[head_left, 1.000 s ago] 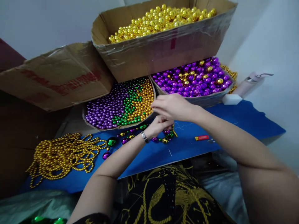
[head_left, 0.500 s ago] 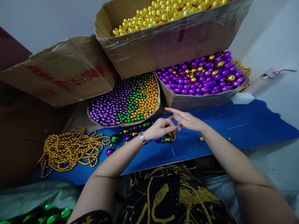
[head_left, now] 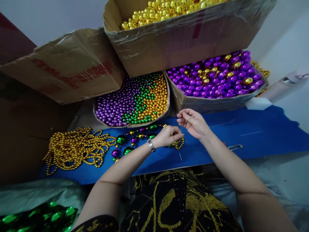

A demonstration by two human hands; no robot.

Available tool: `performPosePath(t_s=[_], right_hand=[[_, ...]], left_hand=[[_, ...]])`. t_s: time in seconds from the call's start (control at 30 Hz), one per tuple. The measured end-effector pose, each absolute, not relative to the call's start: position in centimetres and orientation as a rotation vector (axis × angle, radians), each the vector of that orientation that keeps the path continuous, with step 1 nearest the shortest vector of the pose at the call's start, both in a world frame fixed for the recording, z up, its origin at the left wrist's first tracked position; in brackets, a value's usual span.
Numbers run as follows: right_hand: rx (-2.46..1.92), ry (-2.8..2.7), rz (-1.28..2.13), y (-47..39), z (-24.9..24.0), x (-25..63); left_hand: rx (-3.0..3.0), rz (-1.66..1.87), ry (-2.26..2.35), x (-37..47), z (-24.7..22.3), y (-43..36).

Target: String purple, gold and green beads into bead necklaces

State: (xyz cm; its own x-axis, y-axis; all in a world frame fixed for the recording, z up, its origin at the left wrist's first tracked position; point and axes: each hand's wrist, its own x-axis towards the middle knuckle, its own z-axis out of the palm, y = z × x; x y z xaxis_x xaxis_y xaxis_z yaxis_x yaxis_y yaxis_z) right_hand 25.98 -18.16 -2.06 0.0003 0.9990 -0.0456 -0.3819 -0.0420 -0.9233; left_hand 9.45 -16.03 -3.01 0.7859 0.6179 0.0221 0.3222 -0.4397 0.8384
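Note:
A thin pale thread point(head_left: 182, 125) stretches between my hands over the blue tabletop. My left hand point(head_left: 167, 135), with a metal watch on the wrist, pinches the thread between thumb and fingertips. Slightly higher and to the right, my right hand point(head_left: 193, 124) has its fingertips pressed together on the thread. Beneath and left of my left hand lies a string of green, purple and gold beads point(head_left: 121, 139) in mixed sizes. A small loop of gold beads point(head_left: 179, 143) shows just below my left fingertips; part of the string is hidden behind that hand.
Behind stand a box of small mixed beads point(head_left: 131, 104), a box of larger purple beads point(head_left: 214, 79) and a raised box of gold beads point(head_left: 166, 14). Gold bead strands point(head_left: 74, 148) are heaped left. A nail clipper point(head_left: 235, 147) and a pink bottle point(head_left: 280, 87) are right.
My hands have drawn apart, the right one moving up and turning palm inward with its fingers curled. The thread now shows between them. The whole view has shifted slightly.

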Motion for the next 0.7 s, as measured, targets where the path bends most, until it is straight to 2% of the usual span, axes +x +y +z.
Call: performPosePath(t_s=[0.17, 0.4, 0.57, 0.7], right_hand=[[-0.986, -0.872, 1.391, -18.3, -0.9, 27.3], [-1.022, -1.067, 1.113, -20.0, 1.3, 27.5], [-1.06, -1.352, 1.041, -18.7, 1.7, 25.7], [-1.088, -1.34, 1.015, -16.5, 0.7, 25.7]], left_hand=[[1.958, 0.429, 0.706, 9.0, -3.0, -15.8], [1.11, 0.739, 0.855, 9.1, -3.9, -14.5], [1.214, 0.82, 0.775, 10.9, -3.4, -15.0], [1.24, 0.75, 0.668, 11.4, -3.3, -15.6]])
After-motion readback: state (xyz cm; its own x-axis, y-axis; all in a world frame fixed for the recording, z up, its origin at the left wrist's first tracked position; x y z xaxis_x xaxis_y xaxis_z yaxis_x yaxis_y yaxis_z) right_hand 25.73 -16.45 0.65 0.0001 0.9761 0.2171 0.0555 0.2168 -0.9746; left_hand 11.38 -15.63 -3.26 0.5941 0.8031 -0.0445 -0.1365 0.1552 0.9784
